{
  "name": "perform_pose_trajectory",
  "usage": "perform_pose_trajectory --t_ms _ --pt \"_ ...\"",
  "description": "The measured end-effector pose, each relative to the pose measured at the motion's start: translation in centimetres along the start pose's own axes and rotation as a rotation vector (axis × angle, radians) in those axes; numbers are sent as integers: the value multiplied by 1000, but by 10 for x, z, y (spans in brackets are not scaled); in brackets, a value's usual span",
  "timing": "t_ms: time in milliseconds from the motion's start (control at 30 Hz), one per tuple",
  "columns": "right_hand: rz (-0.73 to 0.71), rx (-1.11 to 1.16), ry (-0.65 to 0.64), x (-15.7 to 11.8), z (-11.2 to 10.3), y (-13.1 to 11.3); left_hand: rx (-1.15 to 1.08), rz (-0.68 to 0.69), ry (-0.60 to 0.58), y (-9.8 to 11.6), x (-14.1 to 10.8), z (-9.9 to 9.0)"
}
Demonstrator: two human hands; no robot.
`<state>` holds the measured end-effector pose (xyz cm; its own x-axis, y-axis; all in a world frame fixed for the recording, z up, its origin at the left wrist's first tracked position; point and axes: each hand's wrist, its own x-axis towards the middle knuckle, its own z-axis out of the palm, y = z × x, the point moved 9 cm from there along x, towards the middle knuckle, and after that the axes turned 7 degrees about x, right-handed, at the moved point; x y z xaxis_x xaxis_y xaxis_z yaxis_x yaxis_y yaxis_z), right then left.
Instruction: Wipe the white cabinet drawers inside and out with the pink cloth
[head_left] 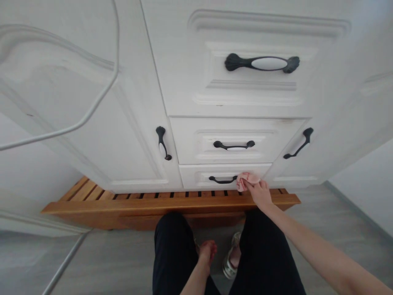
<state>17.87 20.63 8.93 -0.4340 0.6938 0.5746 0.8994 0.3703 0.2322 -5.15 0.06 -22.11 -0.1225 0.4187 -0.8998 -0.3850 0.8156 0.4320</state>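
My right hand (262, 194) is closed on a crumpled pink cloth (247, 180). The cloth presses against the front of the lowest white drawer (193, 177), covering the right end of its dark handle (221, 180). Between my knees hangs my left hand (208, 250), its fingers curled in; whether anything is inside them is hidden. Above the cloth is the middle drawer, with a black and white handle (234, 146).
A slatted wooden bench (172, 203) runs along the cabinet's foot, just ahead of my knees. Cabinet doors with handles (163, 143) flank the drawers. A white cable (89, 114) hangs at upper left. Grey floor (331, 221) lies at right.
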Motion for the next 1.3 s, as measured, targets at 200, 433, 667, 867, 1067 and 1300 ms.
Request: perform_pose_trajectory --t_ms 200,433,667,867,1067,1300 --pt "58 17 59 16 -31 -16 -11 -23 -43 -3 4 3" --pt "-96 222 27 84 -38 -119 25 -50 -56 -8 8 12" --pt "-205 301 123 96 -13 -198 -32 -17 -46 -2 4 -1" --pt "-430 417 68 93 4 -222 -33 -25 -54 -3 4 5" --pt "-578 517 14 126 10 -276 -56 -18 -33 -4 5 0" --pt "-790 445 -168 105 43 -297 -65 4 -28 0 3 -8"
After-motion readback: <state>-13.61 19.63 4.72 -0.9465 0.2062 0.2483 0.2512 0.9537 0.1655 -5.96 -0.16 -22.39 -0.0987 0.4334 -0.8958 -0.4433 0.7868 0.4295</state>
